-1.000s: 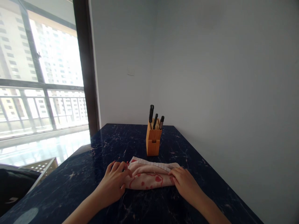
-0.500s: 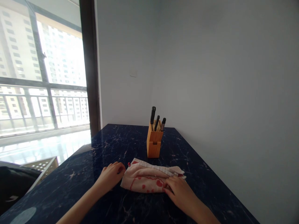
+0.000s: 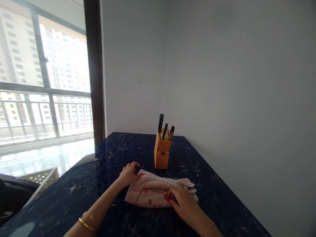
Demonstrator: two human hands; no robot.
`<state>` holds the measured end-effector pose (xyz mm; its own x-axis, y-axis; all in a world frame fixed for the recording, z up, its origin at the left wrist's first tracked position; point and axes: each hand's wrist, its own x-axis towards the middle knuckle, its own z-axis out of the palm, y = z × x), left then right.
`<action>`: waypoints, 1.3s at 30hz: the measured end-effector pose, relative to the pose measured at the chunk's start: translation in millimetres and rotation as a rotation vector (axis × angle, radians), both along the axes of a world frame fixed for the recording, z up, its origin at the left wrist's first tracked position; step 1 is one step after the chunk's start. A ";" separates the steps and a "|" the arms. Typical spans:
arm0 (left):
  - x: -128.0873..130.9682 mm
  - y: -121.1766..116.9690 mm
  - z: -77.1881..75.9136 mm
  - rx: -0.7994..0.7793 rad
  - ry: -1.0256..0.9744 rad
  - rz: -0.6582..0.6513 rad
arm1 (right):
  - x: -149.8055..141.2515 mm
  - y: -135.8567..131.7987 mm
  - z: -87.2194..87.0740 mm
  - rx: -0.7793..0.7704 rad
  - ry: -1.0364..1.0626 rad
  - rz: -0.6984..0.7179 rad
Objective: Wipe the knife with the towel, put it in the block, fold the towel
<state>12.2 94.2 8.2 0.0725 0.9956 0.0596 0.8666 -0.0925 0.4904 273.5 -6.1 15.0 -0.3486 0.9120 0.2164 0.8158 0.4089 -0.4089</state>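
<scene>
While unlabelled, cloth [image 3: 158, 194], hands [image 3: 184, 204] touching

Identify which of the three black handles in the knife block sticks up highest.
The leftmost handle in the knife block; the middle handle and right handle end lower.

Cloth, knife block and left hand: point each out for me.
Cloth [image 3: 153, 194], head view, on its red-printed middle.
Knife block [image 3: 161, 154], head view, on its wooden front.
Left hand [image 3: 128, 172], head view, on its back.

Folded pink red-printed cloth [image 3: 153, 194] lies flat on countertop [image 3: 111, 158].
</scene>
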 end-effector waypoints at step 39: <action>-0.7 12.8 24.0 0.087 0.143 -0.223 | 30.0 16.0 -8.1 0.208 -0.185 -0.317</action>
